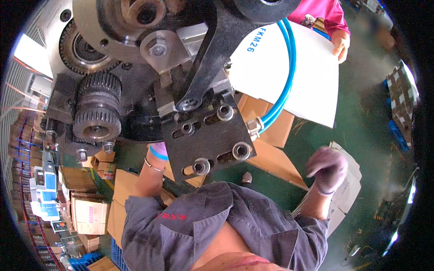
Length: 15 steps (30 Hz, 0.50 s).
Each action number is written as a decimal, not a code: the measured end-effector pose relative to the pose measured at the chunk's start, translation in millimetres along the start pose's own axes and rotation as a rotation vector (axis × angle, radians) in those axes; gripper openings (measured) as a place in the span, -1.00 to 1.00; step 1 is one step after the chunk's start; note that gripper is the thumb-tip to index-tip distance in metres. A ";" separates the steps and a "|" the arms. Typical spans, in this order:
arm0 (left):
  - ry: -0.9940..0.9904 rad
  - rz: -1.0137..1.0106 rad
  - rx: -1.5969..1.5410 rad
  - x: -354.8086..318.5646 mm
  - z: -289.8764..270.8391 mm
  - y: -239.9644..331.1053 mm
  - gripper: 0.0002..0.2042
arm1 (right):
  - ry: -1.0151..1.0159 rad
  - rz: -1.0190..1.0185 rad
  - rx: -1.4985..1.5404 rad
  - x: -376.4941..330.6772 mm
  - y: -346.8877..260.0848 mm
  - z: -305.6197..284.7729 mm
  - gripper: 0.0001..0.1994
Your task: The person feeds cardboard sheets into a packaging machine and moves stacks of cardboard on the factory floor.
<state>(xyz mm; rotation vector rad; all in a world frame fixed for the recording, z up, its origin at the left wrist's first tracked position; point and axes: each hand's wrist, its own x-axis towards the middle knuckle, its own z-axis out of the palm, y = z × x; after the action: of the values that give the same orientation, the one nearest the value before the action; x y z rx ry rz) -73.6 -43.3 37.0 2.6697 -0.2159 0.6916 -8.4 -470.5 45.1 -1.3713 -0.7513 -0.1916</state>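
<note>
My left hand wears a purple glove with a blue cuff, and a thin bracelet sits on the wrist. Only the cuff shows, because the hand reaches up behind a black metal bracket of a machine, so its fingers are hidden. My right hand, also in a purple glove, is blurred with its fingers curled. It hovers at the top edge of a stack of pale sheets at the right. Whether it grips a sheet I cannot tell.
Gears, bolts and two blue hoses of the machine fill the upper view. Another person's hand in a pink sleeve holds a large white sheet. Brown cardboard lies on the green floor, and cartons stand at the left.
</note>
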 end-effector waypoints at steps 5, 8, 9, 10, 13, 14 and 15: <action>-0.051 0.062 0.007 19.8 5.2 -15.9 -0.59 | 0.747 0.316 0.226 36.2 33.5 -22.7 -0.49; -0.074 0.093 0.009 24.1 2.1 -23.9 -0.58 | 0.729 0.365 0.273 48.9 32.8 -1.4 -0.46; -0.081 0.108 0.012 26.6 0.0 -27.7 -0.58 | 0.671 0.374 0.331 55.8 23.1 4.5 -0.50; -0.084 0.118 0.015 26.6 -0.3 -30.5 -0.58 | 0.618 0.371 0.288 56.2 25.0 4.3 -0.50; -0.091 0.151 0.009 31.4 3.8 -41.1 -0.57 | 0.559 0.378 0.182 48.8 28.9 -6.1 -0.50; -0.087 0.170 0.008 33.1 8.4 -43.6 -0.57 | 0.562 0.370 0.176 45.5 23.6 -3.9 -0.49; -0.078 0.188 0.007 35.4 12.2 -46.0 -0.57 | 0.566 0.363 0.170 39.4 16.3 -1.0 -0.48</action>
<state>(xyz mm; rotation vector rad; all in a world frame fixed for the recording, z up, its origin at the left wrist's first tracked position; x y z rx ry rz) -26.6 -7.7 30.1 2.7088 -0.4914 0.6444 30.5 -456.1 54.9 -1.1857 -0.0418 -0.2095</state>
